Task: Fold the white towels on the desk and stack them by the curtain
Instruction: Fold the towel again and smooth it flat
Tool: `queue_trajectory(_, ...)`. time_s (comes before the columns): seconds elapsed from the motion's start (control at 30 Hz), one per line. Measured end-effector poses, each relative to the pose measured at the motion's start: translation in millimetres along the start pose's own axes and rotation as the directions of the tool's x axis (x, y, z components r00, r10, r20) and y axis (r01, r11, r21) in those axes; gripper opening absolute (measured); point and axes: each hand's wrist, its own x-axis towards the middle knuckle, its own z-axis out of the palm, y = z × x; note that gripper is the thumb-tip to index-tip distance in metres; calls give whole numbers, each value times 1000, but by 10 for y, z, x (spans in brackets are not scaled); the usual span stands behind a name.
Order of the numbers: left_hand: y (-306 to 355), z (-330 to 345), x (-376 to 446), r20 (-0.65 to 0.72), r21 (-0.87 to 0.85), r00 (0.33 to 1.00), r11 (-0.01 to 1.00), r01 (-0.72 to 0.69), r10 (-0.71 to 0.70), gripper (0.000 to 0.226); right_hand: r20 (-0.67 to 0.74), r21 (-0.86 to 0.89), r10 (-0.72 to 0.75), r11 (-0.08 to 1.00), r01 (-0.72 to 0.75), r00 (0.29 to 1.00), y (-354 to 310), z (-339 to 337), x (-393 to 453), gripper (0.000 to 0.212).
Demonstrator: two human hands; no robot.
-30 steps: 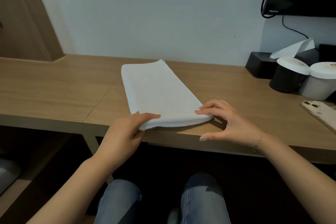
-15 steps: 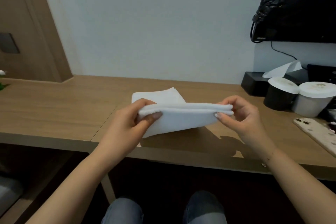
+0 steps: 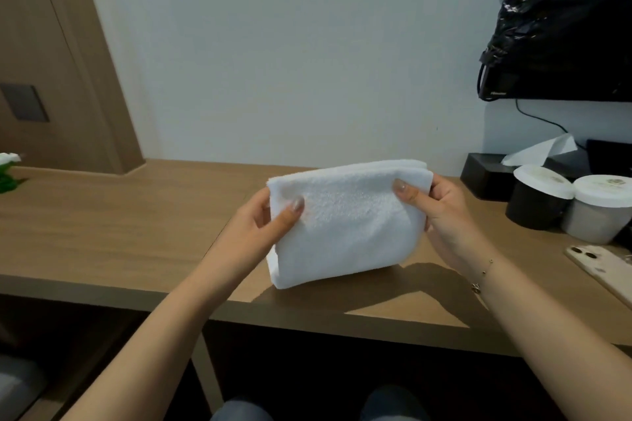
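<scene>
I hold one white towel (image 3: pixel 345 225), already folded into a compact rectangle, upright just above the desk (image 3: pixel 136 225). My left hand (image 3: pixel 263 225) pinches its left edge, thumb in front; my right hand (image 3: pixel 441 212) pinches the upper right corner. I judge folding nearly done, stacking not yet. No curtain, stack or other towels show; the fingers behind the cloth are hidden.

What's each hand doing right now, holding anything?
Left hand: closed, pinching the white towel at its upper left corner.
Right hand: closed, pinching the same towel's upper right corner.
</scene>
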Motion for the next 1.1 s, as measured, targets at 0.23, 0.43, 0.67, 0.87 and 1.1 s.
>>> queue_trajectory(0.23,-649,-31,-7,74,96,981,980,174,-181,40,-61,17,110,994,-109,992,49,31,490,38)
queue_trajectory(0.43,-894,29,71,-3,-49,977,976,211,-211,37,-16,-58,223,973,-223,975,301,156,975,33)
queue_trajectory(0.67,-1055,51,187,-108,-113,955,958,264,-276,59,45,-256,286,929,-266,957,701,388,1366,30)
queue_trajectory(0.87,-1083,92,222,-266,-60,911,948,312,-316,41,92,-419,369,857,-300,925,958,444,1482,27)
queue_trajectory(1.1,-1016,128,191,-358,-32,883,949,312,-303,41,86,-514,402,801,-306,911,1003,432,1507,24)
